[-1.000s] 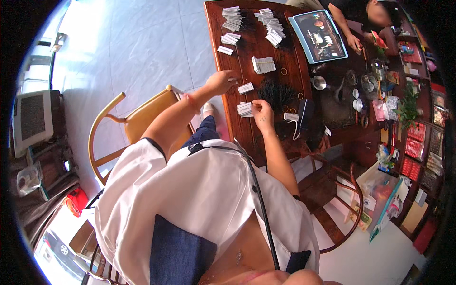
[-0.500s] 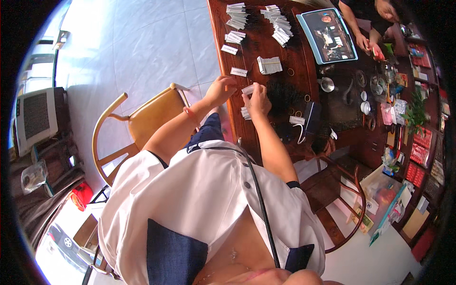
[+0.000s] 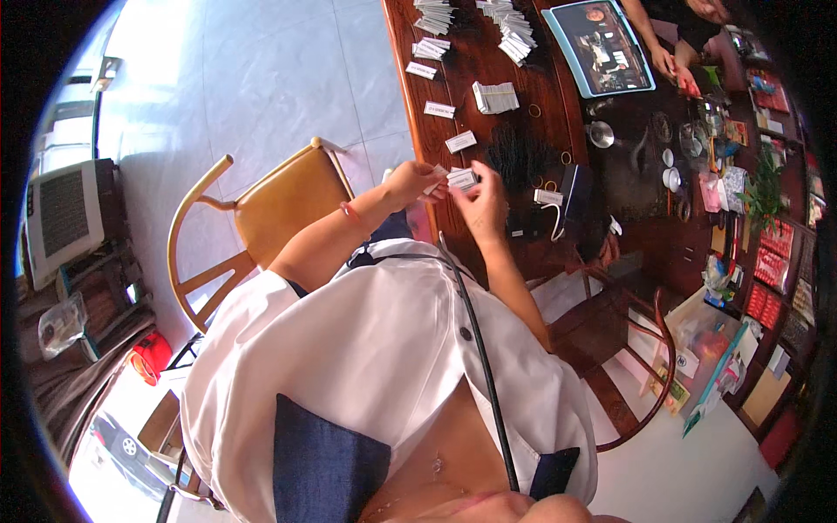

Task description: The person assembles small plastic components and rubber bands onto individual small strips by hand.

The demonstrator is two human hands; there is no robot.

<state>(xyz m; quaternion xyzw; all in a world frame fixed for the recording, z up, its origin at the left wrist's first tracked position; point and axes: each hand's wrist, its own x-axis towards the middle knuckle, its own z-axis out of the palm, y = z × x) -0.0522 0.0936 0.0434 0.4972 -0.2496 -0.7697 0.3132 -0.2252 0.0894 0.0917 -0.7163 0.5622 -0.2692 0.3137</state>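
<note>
Near the front edge of the dark red wooden table (image 3: 471, 52), my right hand (image 3: 485, 207) pinches a small stack of white printed cards (image 3: 462, 179). My left hand (image 3: 411, 183) meets it from the left, fingers closed on a white card (image 3: 435, 179). Just beyond them a single label card (image 3: 460, 141) lies on the wood, with another card (image 3: 439, 110) farther along the edge. A thicker bundle of cards (image 3: 496, 98) sits behind, close to a heap of black cords (image 3: 521, 157).
Fanned card piles (image 3: 507, 33) lie at the far end, beside a tablet (image 3: 602, 50) playing video. A co-worker's hands (image 3: 676, 68) are at far right. A yellow-seated chair (image 3: 288, 205) stands left; a dark wooden chair (image 3: 602, 349) stands right. A dark blue box (image 3: 572, 200) and metal cup (image 3: 601, 133) rest on the table.
One card now lies on the table where my right hand was holding it. The small stack from the near edge is now in my right hand, and my left hand has closed on a card beside it.
</note>
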